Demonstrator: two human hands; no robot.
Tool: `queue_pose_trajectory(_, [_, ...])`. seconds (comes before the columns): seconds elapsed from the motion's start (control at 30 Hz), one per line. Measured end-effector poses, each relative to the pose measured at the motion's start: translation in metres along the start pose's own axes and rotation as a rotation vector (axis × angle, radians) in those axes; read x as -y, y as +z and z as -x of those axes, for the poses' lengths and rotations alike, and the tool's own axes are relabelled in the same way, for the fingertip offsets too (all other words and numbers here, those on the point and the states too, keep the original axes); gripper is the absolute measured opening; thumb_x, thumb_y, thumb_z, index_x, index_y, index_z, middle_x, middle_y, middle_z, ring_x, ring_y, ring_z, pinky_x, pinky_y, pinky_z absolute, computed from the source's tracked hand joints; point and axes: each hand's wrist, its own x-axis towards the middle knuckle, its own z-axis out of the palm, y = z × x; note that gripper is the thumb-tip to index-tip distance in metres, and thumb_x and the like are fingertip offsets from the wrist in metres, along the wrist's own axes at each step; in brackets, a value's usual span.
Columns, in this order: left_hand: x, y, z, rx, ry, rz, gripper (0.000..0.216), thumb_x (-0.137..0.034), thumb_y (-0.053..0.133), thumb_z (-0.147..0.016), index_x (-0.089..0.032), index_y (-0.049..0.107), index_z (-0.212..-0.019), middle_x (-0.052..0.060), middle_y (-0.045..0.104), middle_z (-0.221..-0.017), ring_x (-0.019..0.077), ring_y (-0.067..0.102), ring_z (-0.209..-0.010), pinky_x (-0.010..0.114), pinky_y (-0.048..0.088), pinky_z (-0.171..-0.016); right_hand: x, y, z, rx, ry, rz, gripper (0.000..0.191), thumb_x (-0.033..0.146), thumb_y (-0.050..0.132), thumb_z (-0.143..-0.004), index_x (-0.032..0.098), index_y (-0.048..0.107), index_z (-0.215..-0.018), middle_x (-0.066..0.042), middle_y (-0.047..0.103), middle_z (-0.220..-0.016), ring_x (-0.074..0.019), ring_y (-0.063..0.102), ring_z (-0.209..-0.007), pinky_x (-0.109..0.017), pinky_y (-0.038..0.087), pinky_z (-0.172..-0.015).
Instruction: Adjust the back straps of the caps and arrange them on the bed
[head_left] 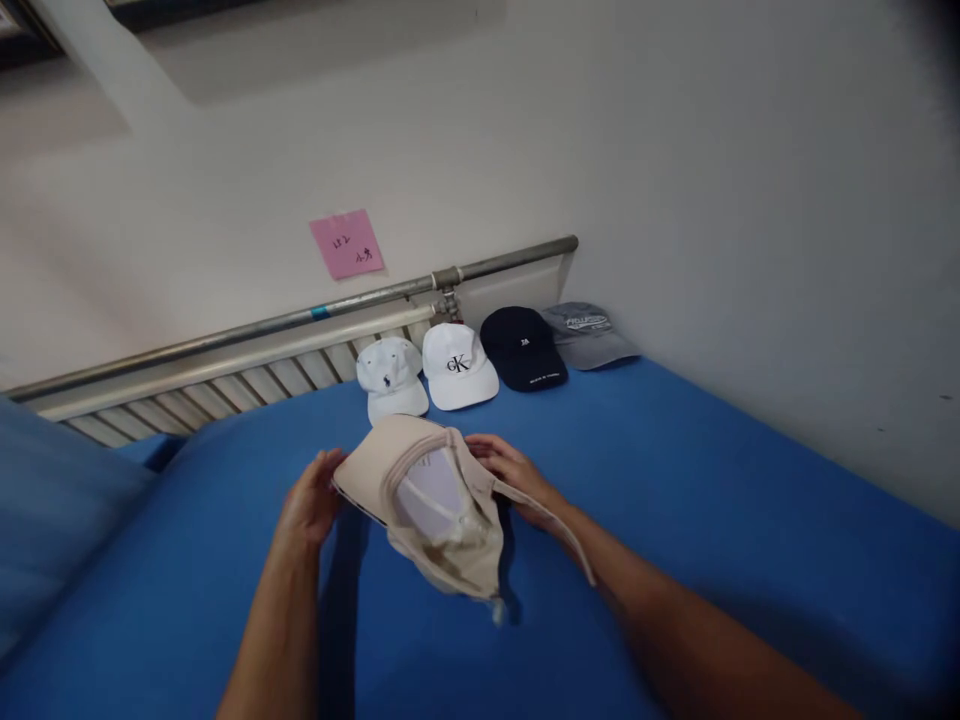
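Observation:
I hold a beige cap (442, 510) upside down above a blue sheet (735, 520), its inside and white lining facing me. My left hand (311, 500) grips the brim at the left edge, fingers closed on it. On the other side my right hand (514, 480) holds the cap's crown, with a loose strap trailing over my forearm. Beyond the cap, a row of caps lies along the wall: a white cap with a small logo (390, 378), a white cap with black letters (457, 365), a black cap (523, 348) and a grey cap (589, 333).
A metal rail (300, 318) and slatted frame run along the white wall behind the caps. A pink note (346, 244) is stuck on the wall above. A blue pillow or fold (52, 500) rises at the left.

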Motion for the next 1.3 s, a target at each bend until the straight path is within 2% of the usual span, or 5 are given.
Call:
queue_pose_trajectory(0.2, [0.006, -0.004, 0.050, 0.356, 0.497, -0.659, 0.040, -0.031, 0.066, -0.071, -0.024, 0.068, -0.110, 0.007, 0.063, -0.125, 0.0293, 0.049, -0.124, 0.044, 0.033, -0.108, -0.010, -0.004, -0.003, 0.050, -0.155, 0.244, 0.046, 0.033, 0.066, -0.075, 0.024, 0.057, -0.119, -0.008, 0.060, -0.119, -0.0181, 0.061, -0.091, -0.032, 0.050, -0.077])
queue_pose_trajectory(0.4, [0.001, -0.012, 0.092, 0.672, 0.479, -0.894, 0.040, -0.038, 0.059, -0.079, -0.030, 0.066, -0.118, 0.004, 0.061, -0.131, 0.0302, 0.041, -0.133, 0.050, 0.019, -0.115, 0.003, -0.004, 0.007, 0.243, -0.534, 0.710, 0.041, 0.026, 0.058, -0.083, 0.027, 0.056, -0.124, -0.009, 0.044, -0.139, -0.0244, 0.047, -0.122, -0.043, 0.045, -0.093])
queue_pose_trajectory(0.87, [0.022, -0.043, 0.100, 0.571, 0.520, -1.012, 0.023, -0.036, 0.060, -0.078, -0.031, 0.072, -0.098, 0.001, 0.063, -0.128, 0.0264, 0.042, -0.132, 0.049, 0.011, -0.117, 0.022, 0.039, 0.051, 0.449, -1.098, 1.146, 0.016, 0.020, 0.055, -0.084, 0.021, 0.065, -0.096, -0.009, 0.056, -0.128, -0.0253, 0.044, -0.125, -0.047, 0.029, -0.105])
queue_pose_trajectory(1.13, [0.011, -0.019, 0.081, 0.664, 0.410, -0.840, 0.016, -0.033, 0.056, -0.081, -0.021, 0.068, -0.082, 0.003, 0.068, -0.087, 0.0218, 0.059, -0.091, 0.035, 0.044, -0.091, 0.013, 0.045, 0.038, 0.523, -1.037, 1.320, 0.042, 0.014, 0.054, -0.079, 0.020, 0.055, -0.121, -0.010, 0.056, -0.131, -0.0270, 0.042, -0.124, -0.049, 0.025, -0.103])
queue_pose_trajectory(1.3, [0.015, -0.006, 0.060, 0.662, 0.296, -0.595, 0.009, -0.025, 0.057, -0.071, -0.017, 0.062, -0.071, -0.002, 0.058, -0.066, 0.0140, 0.050, -0.064, 0.024, 0.040, -0.063, 0.011, 0.047, 0.038, 0.590, -0.876, 1.281, 0.011, 0.021, 0.052, -0.084, 0.018, 0.062, -0.081, -0.006, 0.066, -0.080, -0.0206, 0.057, -0.079, -0.041, 0.040, -0.086])
